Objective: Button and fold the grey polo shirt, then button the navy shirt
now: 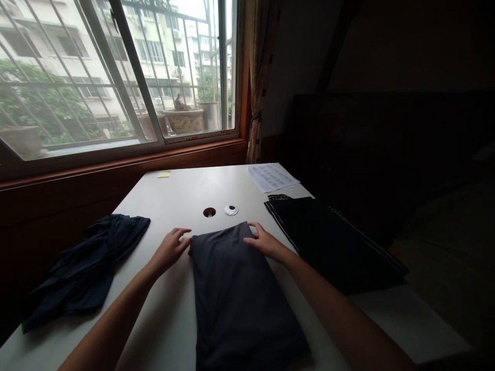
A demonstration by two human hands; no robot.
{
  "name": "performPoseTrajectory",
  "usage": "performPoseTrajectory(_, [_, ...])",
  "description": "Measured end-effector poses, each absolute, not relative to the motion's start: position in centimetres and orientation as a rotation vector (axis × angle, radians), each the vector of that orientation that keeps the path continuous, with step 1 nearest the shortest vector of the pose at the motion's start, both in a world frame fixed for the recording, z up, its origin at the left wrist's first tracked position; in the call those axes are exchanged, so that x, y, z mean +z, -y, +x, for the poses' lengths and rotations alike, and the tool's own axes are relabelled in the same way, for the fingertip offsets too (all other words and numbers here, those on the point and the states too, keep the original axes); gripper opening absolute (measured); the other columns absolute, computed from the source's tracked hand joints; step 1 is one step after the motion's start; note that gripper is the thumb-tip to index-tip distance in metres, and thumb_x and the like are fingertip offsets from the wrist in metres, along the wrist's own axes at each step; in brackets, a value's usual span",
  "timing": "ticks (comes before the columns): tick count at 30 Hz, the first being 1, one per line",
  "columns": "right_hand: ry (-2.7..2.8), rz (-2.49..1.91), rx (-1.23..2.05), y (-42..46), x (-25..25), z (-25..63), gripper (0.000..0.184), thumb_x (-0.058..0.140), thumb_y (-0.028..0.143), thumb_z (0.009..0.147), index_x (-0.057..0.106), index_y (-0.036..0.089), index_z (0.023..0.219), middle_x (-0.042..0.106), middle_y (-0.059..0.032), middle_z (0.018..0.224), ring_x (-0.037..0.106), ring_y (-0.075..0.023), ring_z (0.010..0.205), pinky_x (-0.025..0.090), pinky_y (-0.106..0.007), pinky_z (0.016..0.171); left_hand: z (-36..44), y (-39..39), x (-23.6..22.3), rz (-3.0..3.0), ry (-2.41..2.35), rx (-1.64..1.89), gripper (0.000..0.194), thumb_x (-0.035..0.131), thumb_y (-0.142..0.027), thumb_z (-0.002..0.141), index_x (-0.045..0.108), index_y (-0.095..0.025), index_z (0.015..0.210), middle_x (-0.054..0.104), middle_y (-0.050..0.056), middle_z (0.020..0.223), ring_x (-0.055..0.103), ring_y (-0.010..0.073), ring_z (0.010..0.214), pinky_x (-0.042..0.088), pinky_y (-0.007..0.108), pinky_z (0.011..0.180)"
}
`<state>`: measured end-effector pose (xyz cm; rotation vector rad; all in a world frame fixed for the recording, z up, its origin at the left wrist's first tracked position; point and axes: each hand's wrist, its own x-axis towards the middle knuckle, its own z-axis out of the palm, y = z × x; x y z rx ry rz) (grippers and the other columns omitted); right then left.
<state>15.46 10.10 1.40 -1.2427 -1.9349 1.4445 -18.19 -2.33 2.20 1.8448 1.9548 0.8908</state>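
A dark grey-blue garment (235,288), folded into a long strip, lies in front of me with its far edge across the middle of the white table (185,190). My left hand (172,246) is beside the garment's far left corner, thumb and fingers apart, holding nothing. At the far right corner is my right hand (266,242), its thumb over the cloth and its fingers at the edge, spread rather than closed. The near end of the garment runs out of the bottom of the view.
A crumpled dark blue garment (88,268) lies on the left. Folded black clothing with white-striped edges (332,242) lies on the right. Farther back are printed sheets (273,176), a yellow note (164,174), a round cable hole (209,212) and its white cover (231,210).
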Motion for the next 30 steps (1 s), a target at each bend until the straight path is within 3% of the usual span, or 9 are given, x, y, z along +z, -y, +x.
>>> performPoseTrajectory(5, [1.997, -1.196, 1.504, -6.5, 2.4, 17.4, 0.075, 0.073, 0.037, 0.079, 0.039, 0.025, 0.145, 0.069, -0.0061, 0.102, 0.068, -0.0238, 0.090, 0.054, -0.038, 0.084, -18.1, -0.8, 1.0, 1.921, -1.862, 0.839, 0.043, 0.053, -0.050, 0.089, 0.072, -0.022, 0.116, 0.069, 0.010, 0.106, 0.059, 0.0272, 0.101, 0.044, 0.045, 0.098])
performPoseTrajectory(10, [2.066, -1.198, 1.406, -4.4, 2.9, 18.6, 0.060, 0.071, 0.034, 0.078, 0.053, 0.024, 0.135, 0.064, -0.0100, 0.124, 0.062, -0.0285, 0.112, 0.048, -0.038, 0.096, -18.4, -0.7, 0.5, 1.955, -1.845, 0.770, 0.038, 0.052, -0.051, 0.090, 0.076, -0.023, 0.100, 0.070, 0.008, 0.101, 0.059, 0.0273, 0.101, 0.045, 0.041, 0.094])
performPoseTrajectory(18, [1.972, -1.169, 1.461, -3.9, 2.2, 18.7, 0.055, 0.067, 0.032, 0.080, 0.055, 0.023, 0.133, 0.067, -0.0083, 0.116, 0.066, -0.0252, 0.099, 0.052, -0.036, 0.087, -19.5, -0.8, -0.5, 1.932, -1.962, 0.817, 0.037, 0.051, -0.049, 0.089, 0.072, -0.019, 0.081, 0.067, 0.009, 0.088, 0.059, 0.0261, 0.088, 0.045, 0.041, 0.087])
performPoseTrajectory(22, [1.905, -1.183, 1.431, -4.1, 1.5, 19.1, 0.057, 0.068, 0.033, 0.080, 0.052, 0.026, 0.134, 0.069, -0.0069, 0.112, 0.067, -0.0261, 0.104, 0.052, -0.038, 0.089, -19.3, -0.5, -0.8, 1.949, -1.956, 0.836, 0.042, 0.049, -0.053, 0.091, 0.075, -0.020, 0.087, 0.066, 0.010, 0.094, 0.058, 0.0260, 0.091, 0.044, 0.042, 0.090])
performPoseTrajectory(26, [1.849, -1.197, 1.407, -4.4, 1.4, 19.7, 0.056, 0.068, 0.033, 0.082, 0.051, 0.027, 0.135, 0.070, -0.0065, 0.109, 0.068, -0.0262, 0.102, 0.052, -0.039, 0.088, -18.3, -0.1, -0.8, 1.971, -1.923, 0.804, 0.041, 0.057, -0.059, 0.087, 0.076, -0.024, 0.098, 0.065, 0.008, 0.102, 0.056, 0.0272, 0.099, 0.043, 0.043, 0.095])
performPoseTrajectory(30, [1.802, -1.152, 1.455, -3.8, 2.2, 20.6, 0.060, 0.067, 0.037, 0.083, 0.046, 0.026, 0.138, 0.069, -0.0052, 0.101, 0.068, -0.0248, 0.095, 0.053, -0.038, 0.085, -16.9, 0.4, -0.3, 1.950, -1.886, 0.767, 0.040, 0.063, -0.059, 0.082, 0.072, -0.021, 0.094, 0.065, 0.009, 0.101, 0.055, 0.0282, 0.098, 0.045, 0.041, 0.090])
